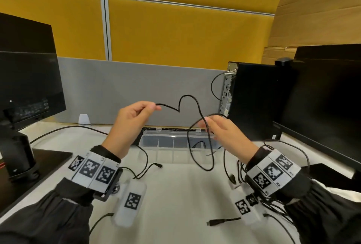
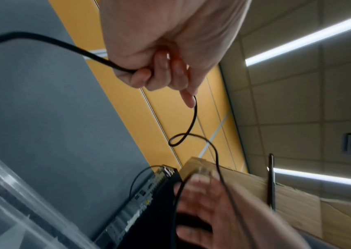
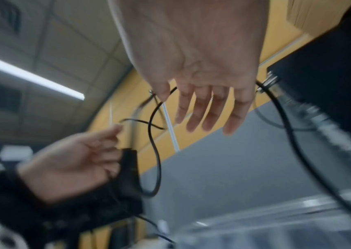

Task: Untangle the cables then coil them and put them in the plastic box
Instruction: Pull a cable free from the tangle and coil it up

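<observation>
Cable (image 1: 197, 107) hangs limp and light above the plastic box (image 1: 175, 142): left hand (image 1: 130, 124) pinches it; right hand (image 1: 224, 132), blurred, seemingly spread open. Best held near an end.

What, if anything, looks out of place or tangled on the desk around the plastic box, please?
The black cable, held up between the left hand and right hand, kinks and crosses itself in a loop hanging above the plastic box. More loose cable ends lie scattered on the desk, uncoiled. Nothing looks spilled or damaged.
</observation>
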### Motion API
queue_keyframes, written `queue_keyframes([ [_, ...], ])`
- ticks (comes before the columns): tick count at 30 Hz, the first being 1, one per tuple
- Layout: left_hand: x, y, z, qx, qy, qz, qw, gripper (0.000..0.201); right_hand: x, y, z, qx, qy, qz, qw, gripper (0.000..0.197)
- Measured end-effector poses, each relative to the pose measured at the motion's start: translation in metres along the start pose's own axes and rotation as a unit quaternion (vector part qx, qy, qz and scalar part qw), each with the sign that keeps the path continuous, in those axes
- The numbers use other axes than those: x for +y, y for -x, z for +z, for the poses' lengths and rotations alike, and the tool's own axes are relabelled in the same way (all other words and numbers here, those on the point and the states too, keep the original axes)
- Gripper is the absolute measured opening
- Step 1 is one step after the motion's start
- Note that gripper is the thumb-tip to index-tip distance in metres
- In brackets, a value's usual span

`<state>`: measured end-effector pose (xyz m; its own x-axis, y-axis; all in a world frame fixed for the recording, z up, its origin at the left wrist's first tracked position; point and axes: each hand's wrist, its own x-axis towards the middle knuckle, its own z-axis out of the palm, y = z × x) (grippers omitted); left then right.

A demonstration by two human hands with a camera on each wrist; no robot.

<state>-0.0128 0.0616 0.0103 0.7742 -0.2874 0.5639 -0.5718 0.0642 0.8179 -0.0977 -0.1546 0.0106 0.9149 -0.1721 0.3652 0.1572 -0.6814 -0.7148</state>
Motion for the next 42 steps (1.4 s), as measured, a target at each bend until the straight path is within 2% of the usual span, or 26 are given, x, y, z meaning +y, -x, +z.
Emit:
queue_keyframes([
  [2, 0.002, 0.004, 0.007, -0.017, -0.008, 0.014, 1.000, 0.020, -0.017, 0.002, 0.006, -0.077, -0.122, 0.063, 0.988, 0.044],
  [4, 0.003, 0.006, 0.005, -0.029, -0.021, 0.031, 0.999, 0.019, -0.027, 0.006, 0.001, -0.184, -0.108, 0.105, 0.971, 0.067],
  [6, 0.000, 0.007, 0.000, -0.039, -0.046, 0.044, 0.997, 0.018, -0.032, 0.010, -0.005, -0.244, -0.062, 0.117, 0.961, 0.074],
  [7, -0.002, 0.007, -0.001, -0.043, -0.062, 0.051, 0.996, 0.018, -0.032, 0.009, -0.007, -0.233, -0.048, 0.116, 0.964, 0.068],
  [9, -0.003, 0.007, 0.001, -0.062, -0.093, 0.070, 0.991, 0.016, -0.030, 0.006, -0.004, -0.148, 0.022, 0.086, 0.985, 0.049],
  [10, -0.004, 0.007, 0.004, -0.075, -0.108, 0.082, 0.988, 0.016, -0.028, 0.003, -0.003, -0.117, 0.062, 0.069, 0.989, 0.046],
  [11, -0.003, 0.008, 0.008, -0.088, -0.118, 0.095, 0.985, 0.015, -0.027, 0.001, 0.000, -0.117, 0.068, 0.068, 0.988, 0.045],
  [13, -0.002, 0.009, 0.014, -0.106, -0.127, 0.114, 0.980, 0.011, -0.024, 0.000, 0.009, -0.194, -0.023, 0.116, 0.974, 0.037],
  [15, -0.001, 0.011, 0.014, -0.114, -0.140, 0.128, 0.975, 0.017, -0.022, 0.004, 0.012, -0.274, -0.189, 0.174, 0.927, 0.018],
  [16, 0.000, 0.011, 0.011, -0.112, -0.143, 0.135, 0.974, 0.020, -0.021, 0.004, 0.010, -0.280, -0.255, 0.191, 0.906, 0.012],
  [17, 0.001, 0.009, 0.007, -0.103, -0.143, 0.140, 0.974, 0.019, -0.019, 0.003, 0.005, -0.266, -0.289, 0.194, 0.899, 0.013],
  [18, 0.002, 0.007, 0.000, -0.088, -0.147, 0.145, 0.974, 0.017, -0.016, 0.000, -0.002, -0.239, -0.299, 0.188, 0.904, 0.015],
  [22, -0.009, -0.014, -0.043, -0.014, -0.257, 0.134, 0.957, 0.027, 0.000, -0.016, -0.051, -0.105, -0.243, 0.112, 0.958, 0.027],
  [25, -0.019, -0.028, -0.080, 0.019, -0.328, 0.092, 0.940, 0.028, 0.010, -0.024, -0.098, 0.046, -0.161, 0.087, 0.982, 0.024],
  [28, -0.021, -0.033, -0.102, 0.014, -0.349, 0.057, 0.935, 0.036, 0.020, -0.032, -0.137, 0.181, -0.047, 0.048, 0.981, 0.025],
  [31, -0.024, -0.032, -0.116, 0.018, -0.376, 0.034, 0.926, 0.043, 0.031, -0.043, -0.162, 0.262, 0.024, 0.006, 0.965, 0.021],
  [34, -0.028, -0.030, -0.120, 0.011, -0.394, -0.003, 0.919, 0.041, 0.038, -0.045, -0.174, 0.330, 0.137, -0.008, 0.934, 0.020],
  [37, -0.028, -0.026, -0.112, -0.030, -0.389, -0.028, 0.920, 0.041, 0.044, -0.039, -0.176, 0.334, 0.253, 0.019, 0.908, 0.023],
  [40, -0.027, -0.025, -0.107, -0.055, -0.370, -0.031, 0.927, 0.043, 0.043, -0.036, -0.182, 0.356, 0.380, 0.043, 0.853, 0.027],
  [42, -0.027, -0.024, -0.102, -0.060, -0.357, -0.028, 0.932, 0.046, 0.041, -0.037, -0.187, 0.334, 0.476, 0.072, 0.811, 0.030],
])
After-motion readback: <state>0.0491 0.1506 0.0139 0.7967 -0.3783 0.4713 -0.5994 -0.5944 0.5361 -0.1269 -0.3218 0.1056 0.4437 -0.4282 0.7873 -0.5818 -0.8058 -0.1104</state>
